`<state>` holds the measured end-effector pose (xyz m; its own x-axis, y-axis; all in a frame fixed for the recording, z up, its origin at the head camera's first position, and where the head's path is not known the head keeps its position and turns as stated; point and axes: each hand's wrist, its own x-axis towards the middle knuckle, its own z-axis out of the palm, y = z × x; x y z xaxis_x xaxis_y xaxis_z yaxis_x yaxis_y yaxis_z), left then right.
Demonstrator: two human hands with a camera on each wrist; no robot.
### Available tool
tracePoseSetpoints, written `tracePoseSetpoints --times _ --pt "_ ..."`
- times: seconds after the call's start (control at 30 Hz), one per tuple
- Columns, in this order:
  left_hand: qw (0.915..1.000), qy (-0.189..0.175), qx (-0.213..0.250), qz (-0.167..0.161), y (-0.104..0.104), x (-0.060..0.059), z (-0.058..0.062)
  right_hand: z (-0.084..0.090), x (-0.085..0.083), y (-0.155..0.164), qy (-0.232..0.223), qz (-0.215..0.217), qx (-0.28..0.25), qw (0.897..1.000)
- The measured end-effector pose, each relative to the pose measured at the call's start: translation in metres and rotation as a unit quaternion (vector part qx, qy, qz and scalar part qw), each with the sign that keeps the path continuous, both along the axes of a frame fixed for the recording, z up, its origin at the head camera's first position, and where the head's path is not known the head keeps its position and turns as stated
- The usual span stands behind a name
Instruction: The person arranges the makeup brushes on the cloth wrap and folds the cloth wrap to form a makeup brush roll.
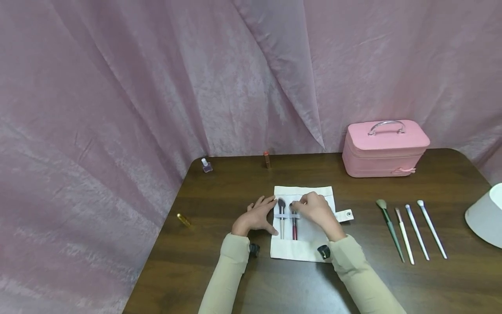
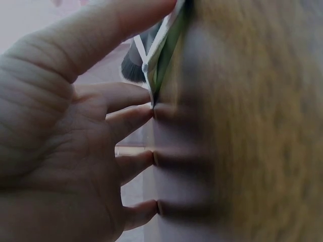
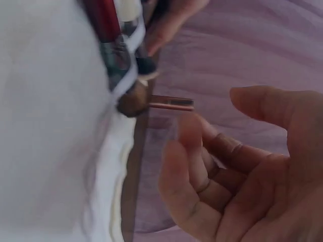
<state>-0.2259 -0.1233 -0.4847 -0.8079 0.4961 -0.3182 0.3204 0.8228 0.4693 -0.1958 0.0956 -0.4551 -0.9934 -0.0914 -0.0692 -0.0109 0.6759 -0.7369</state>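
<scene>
A white cloth brush roll (image 1: pixel 310 237) lies spread flat mid-table. Two brushes sit under its elastic band: a pale-handled one (image 1: pixel 281 218) and a red-handled one (image 1: pixel 293 226). My left hand (image 1: pixel 263 208) lies flat at the roll's left edge, and its straight fingertips (image 2: pixel 144 113) touch the cloth (image 2: pixel 242 126). My right hand (image 1: pixel 306 204) hovers over the head of the red brush. In the right wrist view its fingers (image 3: pixel 197 151) are loosely curled, hold nothing, and stand a little apart from the red brush (image 3: pixel 103 20).
A pink case (image 1: pixel 386 148) stands at the back right. Several loose brushes (image 1: pixel 409 229) lie in a row on the right, with a white object (image 1: pixel 486 216) at the table's right edge. A small clear bottle (image 1: pixel 206 165), a copper tube (image 1: pixel 267 159) and a gold tube (image 1: pixel 183 219) lie to the left.
</scene>
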Motion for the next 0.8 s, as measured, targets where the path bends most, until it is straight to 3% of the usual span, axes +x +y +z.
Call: tracePoseSetpoints --times 0.3,0.5,0.8 --pt "1.0 0.001 -0.003 0.004 0.003 -0.001 -0.004 0.01 0.004 0.013 0.08 0.014 -0.038 0.996" --pt "0.9999 -0.01 -0.003 -0.001 0.003 0.001 -0.004 0.002 0.011 0.031 0.087 -0.001 -0.041 0.995" --pt "1.0 -0.004 0.002 -0.002 0.001 -0.002 -0.004 0.005 0.021 0.067 0.085 -0.01 -0.018 0.996"
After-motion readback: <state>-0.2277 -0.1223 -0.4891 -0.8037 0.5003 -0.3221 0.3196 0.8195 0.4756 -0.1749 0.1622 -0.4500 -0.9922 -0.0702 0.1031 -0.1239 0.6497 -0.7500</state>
